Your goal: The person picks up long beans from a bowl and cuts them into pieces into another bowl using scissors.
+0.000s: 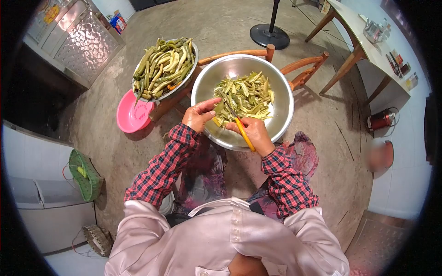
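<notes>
A wide steel basin (pixel 197 87) sits in front of me, holding a heap of cut green pepper strips (pixel 248 94). My right hand (pixel 254 133) is closed around yellow-handled scissors (pixel 245 134), whose dark blades point up and left over the strips. Across from it, my left hand (pixel 199 116) is at the basin's left side, thumb and fingers pinching a piece of green pepper (pixel 220 108) beside the blades. Farther left, a bowl (pixel 195 57) is piled with long whole peppers (pixel 165 66), green to yellowish.
A pink plastic basin (pixel 126 112) stands below the pepper bowl. Wooden chair parts (pixel 301 69) show behind the steel basin. A round black stand base (pixel 270 37) and a table (pixel 354 23) are farther back. A green basket (pixel 85 175) is at left, a red thermos (pixel 382 120) at right.
</notes>
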Demonstrator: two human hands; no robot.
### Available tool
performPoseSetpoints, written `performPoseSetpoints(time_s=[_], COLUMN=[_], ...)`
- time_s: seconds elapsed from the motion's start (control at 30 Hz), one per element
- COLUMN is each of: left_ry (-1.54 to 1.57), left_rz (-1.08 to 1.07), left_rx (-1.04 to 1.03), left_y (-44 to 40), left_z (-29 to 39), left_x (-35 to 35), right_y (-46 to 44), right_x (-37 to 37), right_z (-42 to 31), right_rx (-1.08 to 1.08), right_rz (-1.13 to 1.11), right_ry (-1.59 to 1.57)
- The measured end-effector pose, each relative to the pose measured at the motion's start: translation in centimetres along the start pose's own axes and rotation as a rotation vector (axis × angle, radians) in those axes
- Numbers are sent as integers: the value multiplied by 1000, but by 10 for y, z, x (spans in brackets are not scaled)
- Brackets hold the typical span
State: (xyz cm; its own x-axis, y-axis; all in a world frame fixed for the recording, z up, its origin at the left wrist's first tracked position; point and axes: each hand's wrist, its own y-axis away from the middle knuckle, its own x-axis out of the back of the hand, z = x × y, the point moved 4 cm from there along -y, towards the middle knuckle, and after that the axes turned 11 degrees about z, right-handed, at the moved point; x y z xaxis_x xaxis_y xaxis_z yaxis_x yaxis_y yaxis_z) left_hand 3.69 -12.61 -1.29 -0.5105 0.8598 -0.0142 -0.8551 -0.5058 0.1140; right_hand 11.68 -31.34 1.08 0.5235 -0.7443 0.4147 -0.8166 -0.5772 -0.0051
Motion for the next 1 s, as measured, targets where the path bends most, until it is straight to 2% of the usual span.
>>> performPoseSetpoints(time_s=[0.07,0.17,0.27,0.37,0.47,0.6,0.7,0.8,0.93,1.0], left_ry=[-83,-447,-619,-655,-530,-221,-22,228,240,266], left_rz=[-8,34,56,65,74,19,13,3,81,64], left_rx=[-15,-231,-361,-394,-293,-36,85,218,293,262], left_y=[-1,8,8,6,4,-1,-4,-8,-10,-10], left_z=[0,33,41,47,38,24,12,-1,-9,-4], left_x=[6,4,7,12,17,20,27,38,40,38], right_y=[-1,-4,-5,-6,-4,-7,-14,-8,-7,-2], right_x=[-1,-4,0,5,8,5,8,12,-12,-7], right_z=[4,17,23,19,15,30,51,42,44,34], right_rx=[-33,-29,-50,-119,-170,-278,-454,-582,-820,-829], right_rz=[-16,-14,-12,-21,-20,-37,-5,-29,-308,-322], right_ry=[0,12,20,18,-27,-137,-142,-351,-1031,-1014])
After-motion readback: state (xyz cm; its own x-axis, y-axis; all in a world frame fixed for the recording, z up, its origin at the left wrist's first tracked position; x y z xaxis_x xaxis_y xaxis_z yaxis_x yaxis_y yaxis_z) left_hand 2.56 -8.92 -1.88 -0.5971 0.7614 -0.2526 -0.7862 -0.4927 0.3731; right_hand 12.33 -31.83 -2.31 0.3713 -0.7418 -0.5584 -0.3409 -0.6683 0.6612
